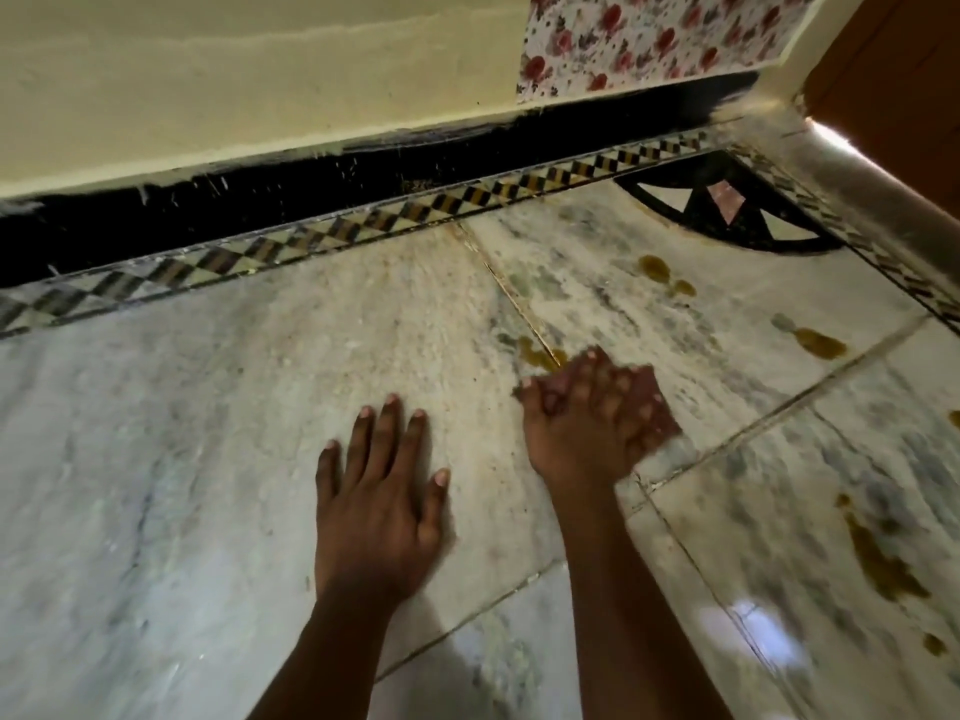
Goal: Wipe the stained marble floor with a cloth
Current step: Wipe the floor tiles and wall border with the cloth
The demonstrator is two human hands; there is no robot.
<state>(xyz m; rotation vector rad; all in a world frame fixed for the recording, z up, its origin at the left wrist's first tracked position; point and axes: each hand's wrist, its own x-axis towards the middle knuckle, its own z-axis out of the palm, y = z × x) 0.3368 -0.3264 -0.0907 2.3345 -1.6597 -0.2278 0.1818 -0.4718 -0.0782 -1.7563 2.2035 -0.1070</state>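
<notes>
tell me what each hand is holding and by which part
The left hand holds nothing; it lies flat on the marble floor. The right hand is motion-blurred, and no cloth shows clearly, so its hold cannot be told.

We see a pale grey-white marble floor, veined and laid in large slabs with thin joints, still marked by yellow-brown stains: one cluster at the right edge, two spots farther back, one beside a grey smear, and a patch on the joint. A checkered inlay border runs along its far edge. The cloth, a dark reddish scrap blurred by motion, lies flat on the marble just beside that joint patch, mostly covered; we cannot tell its full shape.
</notes>
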